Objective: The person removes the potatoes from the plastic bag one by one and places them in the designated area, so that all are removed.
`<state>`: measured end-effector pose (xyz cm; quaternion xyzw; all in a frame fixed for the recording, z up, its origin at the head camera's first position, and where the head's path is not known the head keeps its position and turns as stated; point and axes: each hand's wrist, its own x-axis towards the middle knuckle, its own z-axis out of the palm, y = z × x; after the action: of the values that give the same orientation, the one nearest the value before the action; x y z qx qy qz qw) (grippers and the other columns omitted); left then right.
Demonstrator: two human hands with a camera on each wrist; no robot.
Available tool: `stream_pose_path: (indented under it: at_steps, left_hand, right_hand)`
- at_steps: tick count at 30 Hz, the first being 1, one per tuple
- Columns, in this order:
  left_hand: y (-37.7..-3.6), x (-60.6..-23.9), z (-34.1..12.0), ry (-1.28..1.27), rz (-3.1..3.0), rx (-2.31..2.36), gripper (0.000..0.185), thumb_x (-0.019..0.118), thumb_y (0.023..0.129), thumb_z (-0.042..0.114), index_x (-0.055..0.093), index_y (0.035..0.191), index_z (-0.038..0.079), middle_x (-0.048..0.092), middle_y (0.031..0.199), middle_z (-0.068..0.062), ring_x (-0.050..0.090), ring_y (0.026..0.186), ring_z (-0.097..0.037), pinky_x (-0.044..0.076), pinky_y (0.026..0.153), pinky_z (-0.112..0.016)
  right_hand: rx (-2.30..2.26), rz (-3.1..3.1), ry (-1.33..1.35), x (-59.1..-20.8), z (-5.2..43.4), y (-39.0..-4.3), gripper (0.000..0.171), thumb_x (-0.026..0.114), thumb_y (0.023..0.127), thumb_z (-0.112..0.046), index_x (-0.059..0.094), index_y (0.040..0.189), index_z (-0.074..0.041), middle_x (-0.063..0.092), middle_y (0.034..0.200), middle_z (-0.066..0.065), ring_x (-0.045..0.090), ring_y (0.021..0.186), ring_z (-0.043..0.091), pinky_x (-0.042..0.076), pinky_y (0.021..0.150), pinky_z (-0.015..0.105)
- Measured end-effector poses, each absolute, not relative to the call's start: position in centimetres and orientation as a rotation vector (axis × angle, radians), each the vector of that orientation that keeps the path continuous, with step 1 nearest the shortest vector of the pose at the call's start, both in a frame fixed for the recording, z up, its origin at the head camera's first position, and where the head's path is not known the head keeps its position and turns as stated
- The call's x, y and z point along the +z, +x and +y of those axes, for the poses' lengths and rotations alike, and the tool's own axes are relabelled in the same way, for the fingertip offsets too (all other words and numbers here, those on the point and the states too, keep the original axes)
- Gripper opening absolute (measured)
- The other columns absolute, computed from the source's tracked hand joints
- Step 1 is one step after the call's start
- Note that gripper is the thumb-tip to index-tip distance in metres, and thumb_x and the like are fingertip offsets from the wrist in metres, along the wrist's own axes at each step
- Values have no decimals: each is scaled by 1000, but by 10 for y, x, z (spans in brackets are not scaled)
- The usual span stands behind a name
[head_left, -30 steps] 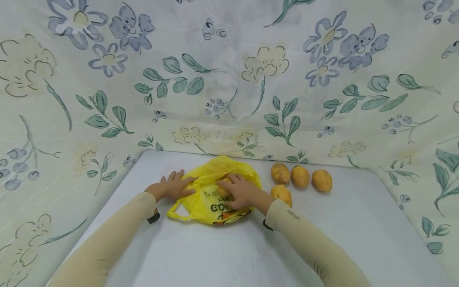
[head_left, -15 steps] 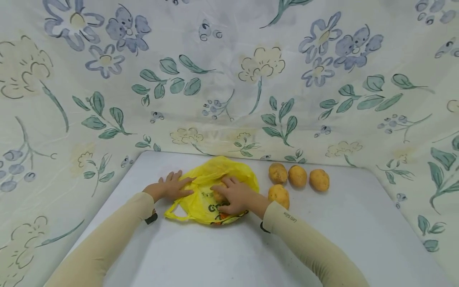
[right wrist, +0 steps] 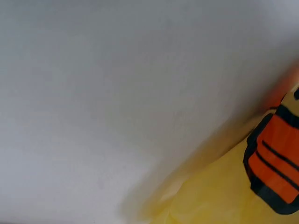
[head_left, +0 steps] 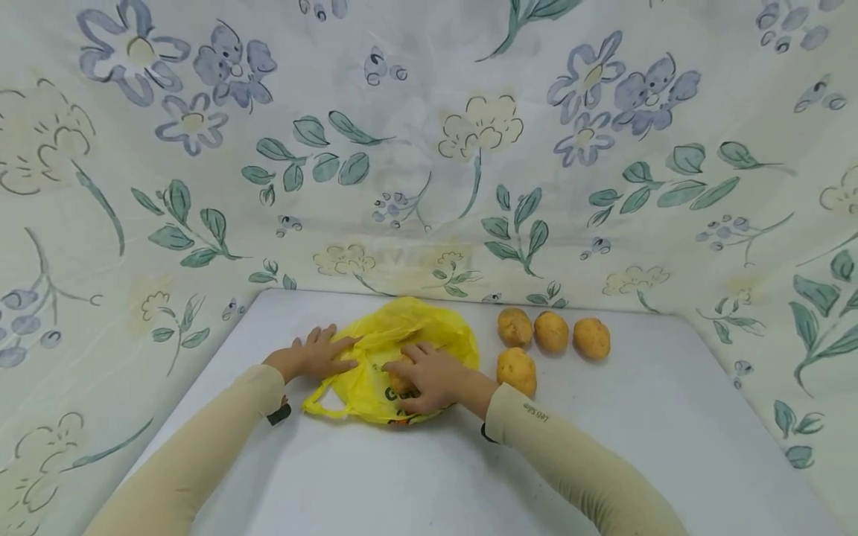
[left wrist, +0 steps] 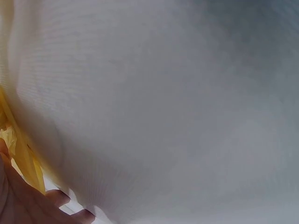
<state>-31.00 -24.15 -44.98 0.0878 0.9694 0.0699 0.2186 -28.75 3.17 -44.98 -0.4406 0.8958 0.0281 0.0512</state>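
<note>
Curling round a potato point(head_left: 401, 381) at the mouth of the yellow bag point(head_left: 375, 350), the right hand point(head_left: 434, 377) grips it with bent fingers. Flat on the bag's left side, the left hand point(head_left: 315, 356) presses down, fingers straight. Four more potatoes point(head_left: 552, 331) lie on the white counter point(head_left: 643, 439) just right of the bag, near the flowered cloth point(head_left: 429, 149) at the far side.

The bag point(head_left: 392, 350) lay near the table's point(head_left: 415, 476) back edge, left of centre. Right of it sat four potatoes: three point(head_left: 552, 332) in a row along the back edge, the fourth point(head_left: 517, 371) before them, just beside the bag.
</note>
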Motion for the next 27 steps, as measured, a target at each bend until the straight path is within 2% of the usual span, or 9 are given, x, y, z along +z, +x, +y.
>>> stream_pose_path:
  at_steps: [12, 21, 27]
  left_hand:
    - [-305, -450, -243, 249, 2692, 202, 77, 45, 95, 66, 32, 155, 21, 8, 161, -32, 7, 143, -61, 8, 107, -81]
    - [-306, -450, -243, 262, 2698, 206, 77, 45, 95, 67, 32, 155, 20, 8, 161, -32, 7, 143, -61, 8, 107, -81]
    - [-307, -449, -242, 272, 2701, 202, 76, 44, 95, 66, 32, 155, 20, 8, 161, -32, 7, 143, -61, 8, 107, -81]
  right_hand:
    - [78, 2720, -1393, -451, 27, -276, 65, 45, 94, -66, 36, 151, -36, 37, 150, 7, 39, 132, 26, 45, 103, 44]
    - [103, 2713, -1400, -449, 29, -274, 63, 45, 95, -63, 34, 152, -37, 34, 154, 7, 37, 136, 26, 44, 107, 45]
    - [39, 2686, -1360, -445, 29, -273, 59, 47, 100, -49, 28, 154, -39, 30, 159, 9, 37, 142, 32, 39, 114, 47]
